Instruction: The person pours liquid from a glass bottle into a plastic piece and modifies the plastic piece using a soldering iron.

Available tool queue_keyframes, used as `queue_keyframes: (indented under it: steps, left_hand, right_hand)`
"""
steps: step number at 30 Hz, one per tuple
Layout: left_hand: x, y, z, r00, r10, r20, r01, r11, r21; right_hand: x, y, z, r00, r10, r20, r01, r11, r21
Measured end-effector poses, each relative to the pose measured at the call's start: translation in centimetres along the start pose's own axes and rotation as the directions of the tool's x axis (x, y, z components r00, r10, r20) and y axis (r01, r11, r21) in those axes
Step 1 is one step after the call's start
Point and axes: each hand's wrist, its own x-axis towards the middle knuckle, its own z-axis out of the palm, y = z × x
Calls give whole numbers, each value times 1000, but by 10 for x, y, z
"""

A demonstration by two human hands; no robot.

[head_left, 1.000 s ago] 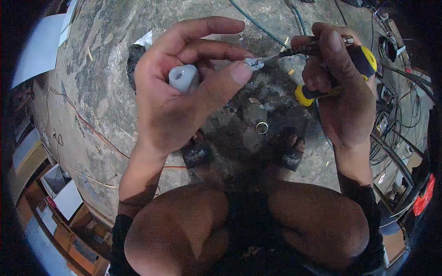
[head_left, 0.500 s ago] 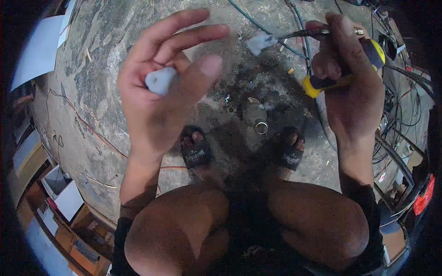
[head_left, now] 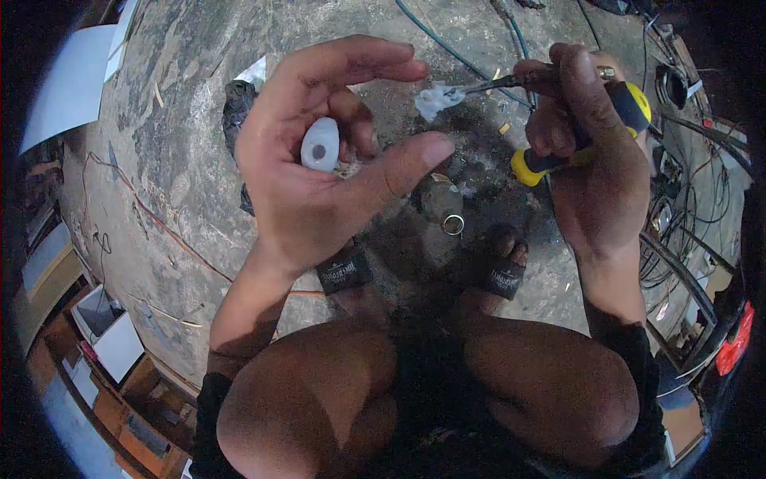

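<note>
My left hand [head_left: 307, 160] is raised, with its lower fingers curled round a small white tube-like object [head_left: 321, 137] that has a dark round spot on its end. The thumb and index finger of that hand reach out, spread apart. My right hand [head_left: 594, 152] pinches a slim dark metal tool [head_left: 504, 82] with a brass-coloured end. A fluffy white wad, like cotton [head_left: 437, 102], sits at the tool's tip, between both hands. A yellow-and-black handle [head_left: 633, 108] lies across my right palm under the curled fingers; the rest of it is hidden.
Below on the stained concrete floor [head_left: 183, 191] lies a metal ring [head_left: 453, 224] between my sandalled feet. A black plastic-like bundle [head_left: 238, 112] is behind my left hand. Coiled cables [head_left: 678, 199] fill the right side; wooden boxes [head_left: 144, 391] stand lower left.
My left hand has moved right, turning the white object's end more towards me. My right hand has shifted slightly left and down, so the wad is nearer the left fingertips.
</note>
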Motion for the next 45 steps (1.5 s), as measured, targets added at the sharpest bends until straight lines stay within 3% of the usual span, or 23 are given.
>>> queue_keyframes:
  steps: [4, 7, 20, 32, 37, 40, 43, 45]
  left_hand:
    - [-1, 1, 2, 996, 79, -33, -74, 989, 131]
    - [-1, -1, 6, 989, 136, -62, -129, 985, 115]
    - [-3, 0, 8, 978, 199, -58, -175, 942, 286]
    - [-7, -4, 13, 982, 173, -70, -147, 947, 286]
    - [-7, 6, 12, 991, 133, -27, -117, 937, 328]
    - [-7, -6, 16, 987, 136, -80, -123, 982, 143]
    - [-5, 3, 8, 996, -86, -24, 88, 994, 70]
    - [-3, 1, 8, 989, -143, -25, 142, 989, -48]
  right_hand:
    - [-3, 2, 8, 1000, 14, -19, -14, 1000, -21]
    - [-5, 2, 12, 999, 20, -34, -21, 999, -28]
    - [-6, 3, 21, 990, -12, -141, -3, 994, -106]
    - [-3, 7, 28, 964, -50, -260, -2, 981, -196]
    - [-1, 8, 21, 977, -67, -201, 25, 979, -204]
    - [0, 8, 17, 986, -61, -152, 34, 984, -173]
    - [2, 8, 18, 985, -48, -163, 15, 980, -198]
    - [2, 8, 19, 985, -33, -167, -1, 980, -200]
